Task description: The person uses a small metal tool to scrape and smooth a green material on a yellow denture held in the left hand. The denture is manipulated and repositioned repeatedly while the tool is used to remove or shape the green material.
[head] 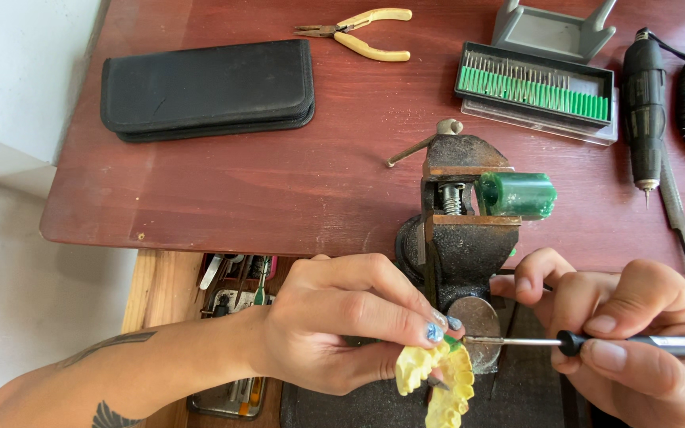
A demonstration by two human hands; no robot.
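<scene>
A black pouch (pixel 208 89) is lying on the table (pixel 279 182) far left of the vise (pixel 457 230). Yellow pliers (pixel 362 33) are resting beyond it, a bur box (pixel 537 91) is sitting behind-right, and a black handpiece (pixel 644 111) is lying further right.

The vise (pixel 457 230) stands at the near edge of the table (pixel 279 182). Left of the vise and farther back lies the zip case (pixel 208 89); behind the vise, the pliers (pixel 362 33); behind it to the right, the bur box (pixel 537 89); right of it, the rotary handpiece (pixel 644 103).
</scene>
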